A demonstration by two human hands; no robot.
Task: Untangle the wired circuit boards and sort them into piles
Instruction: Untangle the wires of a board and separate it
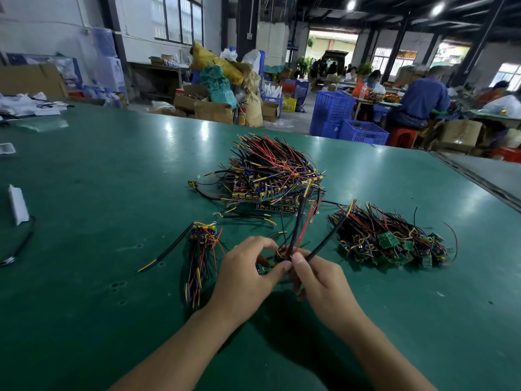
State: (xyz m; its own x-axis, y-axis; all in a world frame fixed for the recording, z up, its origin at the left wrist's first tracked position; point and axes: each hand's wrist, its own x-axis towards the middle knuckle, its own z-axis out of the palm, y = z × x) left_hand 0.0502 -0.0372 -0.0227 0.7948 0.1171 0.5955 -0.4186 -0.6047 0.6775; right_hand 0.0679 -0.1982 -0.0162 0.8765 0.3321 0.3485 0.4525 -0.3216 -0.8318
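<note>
On the green table (98, 198) lie three heaps of wired circuit boards. A big tangled heap (275, 172) sits at the centre back. To the right is a pile of green boards (392, 241) with dark wires. A small neat bundle (201, 255) lies at the left of my hands. My left hand (248, 280) and my right hand (318, 277) meet above the table and both pinch one small wired board (282, 253). Its black and red wires (304, 224) rise toward the big heap. The board itself is mostly hidden by my fingers.
A white plastic piece (17, 204) and a black cable (22, 244) lie at the table's left edge. Papers (28, 105) sit at the far left corner. Blue crates (346, 119), cardboard boxes and seated people are beyond the table. A table seam (479, 182) runs at right.
</note>
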